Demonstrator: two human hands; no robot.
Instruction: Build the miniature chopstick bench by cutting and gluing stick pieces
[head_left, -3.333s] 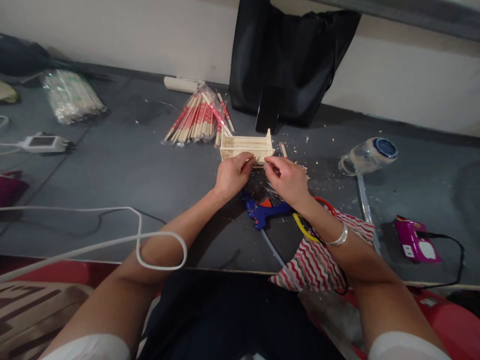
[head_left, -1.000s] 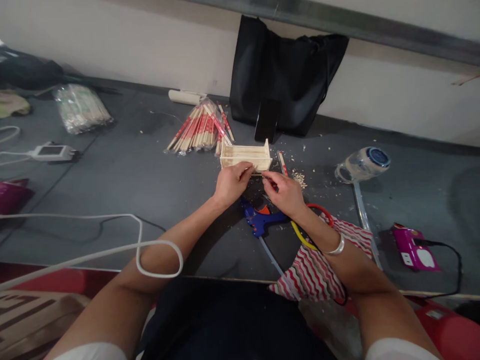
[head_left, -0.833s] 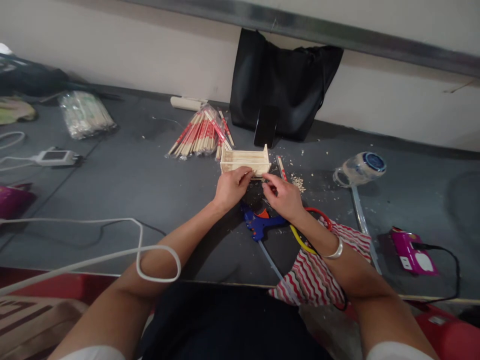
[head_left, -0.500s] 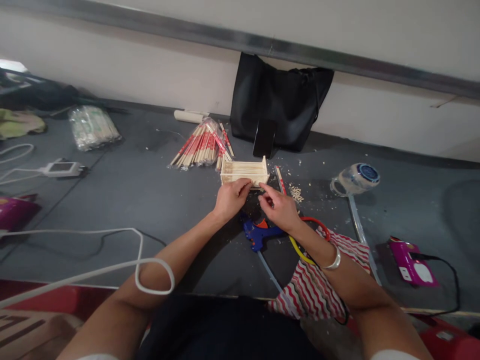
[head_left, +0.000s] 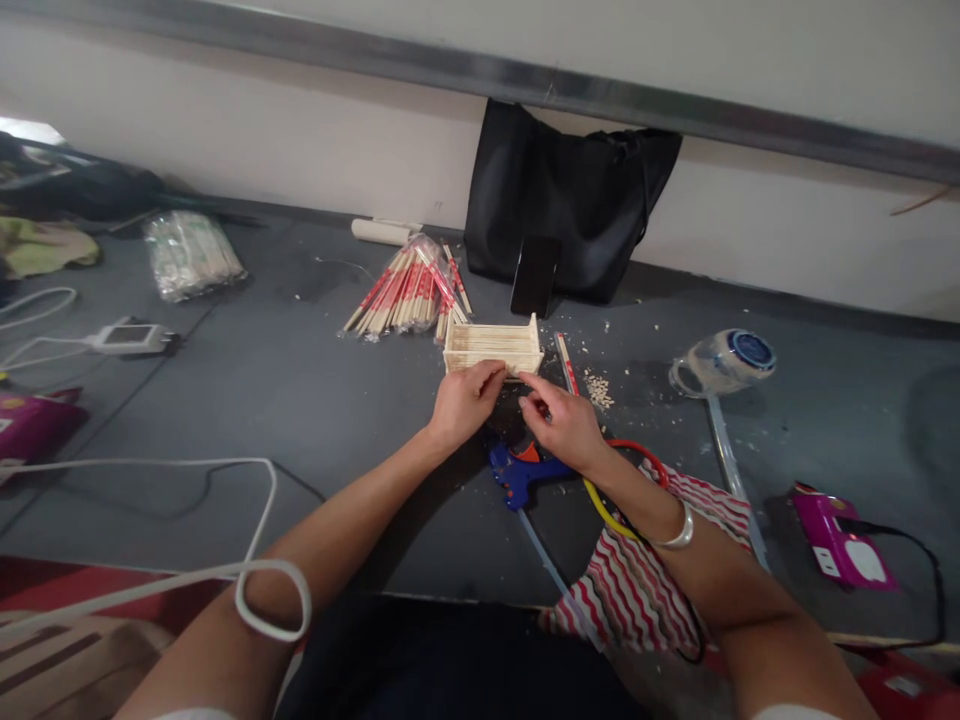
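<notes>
Beyond the glue gun (head_left: 519,473), our frame (head_left: 491,357) stands with slats (head_left: 496,333) apparently fixed; remaining work is unclear. Left grip (head_left: 463,402): fingertips nearly together. Right grip (head_left: 562,425): loosely curled. We cannot tell what either holds.

The bare left hand (head_left: 465,403) bends inward, thumb and index fingertips close together; the bare right hand (head_left: 561,425) extends its index finger, apart from the thumb. Both bare forearms (head_left: 379,505) converge forward.

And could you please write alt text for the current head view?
The left hand and right hand work at the near side of a wooden frame on a table; a glue gun lies nearer, sticks and a bag behind.
</notes>
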